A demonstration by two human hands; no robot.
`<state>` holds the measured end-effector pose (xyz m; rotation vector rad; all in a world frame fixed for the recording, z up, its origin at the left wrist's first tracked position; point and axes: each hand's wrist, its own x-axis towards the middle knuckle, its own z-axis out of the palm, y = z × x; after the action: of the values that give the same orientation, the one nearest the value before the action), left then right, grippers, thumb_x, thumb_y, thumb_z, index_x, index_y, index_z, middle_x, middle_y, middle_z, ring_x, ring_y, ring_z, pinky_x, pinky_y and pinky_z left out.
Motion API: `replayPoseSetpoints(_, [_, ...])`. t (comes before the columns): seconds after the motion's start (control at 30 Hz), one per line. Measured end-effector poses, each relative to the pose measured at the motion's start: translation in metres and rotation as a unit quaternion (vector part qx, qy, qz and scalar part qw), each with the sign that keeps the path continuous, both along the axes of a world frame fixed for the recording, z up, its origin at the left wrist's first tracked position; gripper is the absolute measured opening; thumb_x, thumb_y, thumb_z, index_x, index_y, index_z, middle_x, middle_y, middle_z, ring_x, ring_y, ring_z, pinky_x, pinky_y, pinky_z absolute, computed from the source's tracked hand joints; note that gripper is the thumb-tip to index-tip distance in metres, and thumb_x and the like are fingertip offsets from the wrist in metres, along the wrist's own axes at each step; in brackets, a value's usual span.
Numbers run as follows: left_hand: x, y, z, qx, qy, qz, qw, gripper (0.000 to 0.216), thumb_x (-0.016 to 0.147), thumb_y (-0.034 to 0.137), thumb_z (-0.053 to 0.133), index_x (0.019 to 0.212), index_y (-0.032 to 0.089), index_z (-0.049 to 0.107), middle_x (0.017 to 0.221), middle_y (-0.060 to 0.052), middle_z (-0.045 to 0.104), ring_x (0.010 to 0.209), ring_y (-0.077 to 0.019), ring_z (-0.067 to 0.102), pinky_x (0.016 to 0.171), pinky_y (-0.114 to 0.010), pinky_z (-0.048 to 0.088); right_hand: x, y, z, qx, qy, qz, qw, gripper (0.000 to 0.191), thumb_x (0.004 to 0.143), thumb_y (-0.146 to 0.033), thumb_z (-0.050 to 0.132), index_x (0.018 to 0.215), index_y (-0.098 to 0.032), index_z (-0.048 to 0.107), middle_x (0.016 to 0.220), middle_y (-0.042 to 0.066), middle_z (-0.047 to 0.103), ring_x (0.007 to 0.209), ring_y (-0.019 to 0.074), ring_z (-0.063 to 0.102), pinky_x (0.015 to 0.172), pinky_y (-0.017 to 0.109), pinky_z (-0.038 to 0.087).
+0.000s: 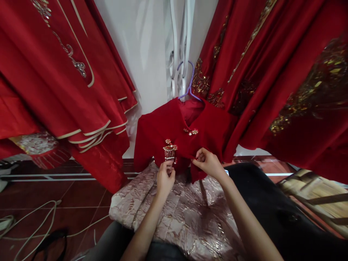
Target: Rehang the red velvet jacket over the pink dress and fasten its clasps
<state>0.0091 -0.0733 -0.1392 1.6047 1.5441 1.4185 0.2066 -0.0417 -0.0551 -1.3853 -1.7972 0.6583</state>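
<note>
A short red velvet jacket (160,123) hangs in front of me on a purple hanger (191,81). Its collar carries a flower-shaped clasp (191,132). On the front, at left, is a gold brooch (169,148) with beaded tassels. My left hand (165,178) is closed at the jacket's lower front, its fingertips covering the tassel ends. My right hand (210,164) pinches the other front edge between thumb and finger, below the clasp. What lies inside each pinch is mostly hidden. Beneath both hands a pale pink brocade fabric (179,217) covers my lap.
Red garments with cream piping (103,90) hang at left, and red gowns with gold sequins (304,98) at right. A white scrolled metal frame (174,47) stands behind the hanger. White cables (49,221) lie on the tiled floor; slatted wood (320,195) is at right.
</note>
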Motion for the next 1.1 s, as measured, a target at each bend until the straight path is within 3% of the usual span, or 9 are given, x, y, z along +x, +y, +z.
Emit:
replayPoseSetpoints(0.17, [0.006, 0.008, -0.004, -0.013, -0.034, -0.010, 0.999, 0.023, 0.079, 0.018, 0.059, 0.102, 0.019, 0.056, 0.099, -0.006, 0.067, 0.082, -0.0144, 0.066, 0.074, -0.028, 0.053, -0.005, -0.005, 0.001, -0.065, 0.058, 0.077, 0.993, 0.033, 0.069, -0.042, 0.072, 0.074, -0.022, 0.046, 0.056, -0.005, 0.054, 0.047, 0.0113, 0.053, 0.044, 0.022, 0.040])
replayPoseSetpoints(0.3, [0.010, 0.014, 0.002, -0.019, -0.008, 0.004, 1.000, 0.013, 0.081, 0.025, 0.061, 0.092, 0.019, 0.057, 0.082, -0.003, 0.066, 0.075, -0.0138, 0.065, 0.073, -0.028, 0.052, -0.011, -0.003, -0.007, -0.109, 0.111, 0.090, 0.984, 0.036, 0.069, -0.049, 0.072, 0.074, -0.021, 0.051, 0.060, -0.002, 0.059, 0.053, 0.0144, 0.061, 0.047, 0.025, 0.050])
replayPoseSetpoints(0.57, [0.013, 0.021, 0.000, -0.008, -0.076, -0.032, 0.997, 0.011, 0.077, 0.022, 0.063, 0.085, 0.019, 0.057, 0.080, -0.002, 0.068, 0.073, -0.0130, 0.066, 0.070, -0.025, 0.054, -0.027, 0.006, -0.032, -0.001, 0.048, 0.129, 0.990, 0.011, 0.080, -0.028, 0.063, 0.086, -0.018, 0.066, 0.081, 0.003, 0.064, 0.071, 0.0137, 0.064, 0.067, 0.027, 0.055])
replayPoseSetpoints(0.77, [0.013, 0.025, -0.003, -0.006, -0.090, -0.028, 0.996, 0.010, 0.077, 0.022, 0.063, 0.084, 0.018, 0.058, 0.078, -0.002, 0.068, 0.073, -0.0129, 0.067, 0.071, -0.025, 0.054, -0.034, 0.009, -0.051, 0.049, 0.038, 0.112, 0.992, 0.015, 0.085, -0.021, 0.057, 0.096, -0.018, 0.067, 0.091, 0.006, 0.061, 0.079, 0.0147, 0.064, 0.068, 0.027, 0.056])
replayPoseSetpoints(1.1, [0.012, 0.021, 0.005, 0.009, -0.088, -0.009, 0.996, 0.011, 0.071, 0.017, 0.063, 0.082, 0.018, 0.061, 0.077, -0.001, 0.069, 0.072, -0.0133, 0.067, 0.072, -0.026, 0.054, -0.036, 0.010, -0.058, 0.071, 0.028, 0.096, 0.992, 0.016, 0.087, -0.019, 0.054, 0.097, -0.019, 0.067, 0.095, 0.007, 0.060, 0.079, 0.0157, 0.064, 0.074, 0.032, 0.058])
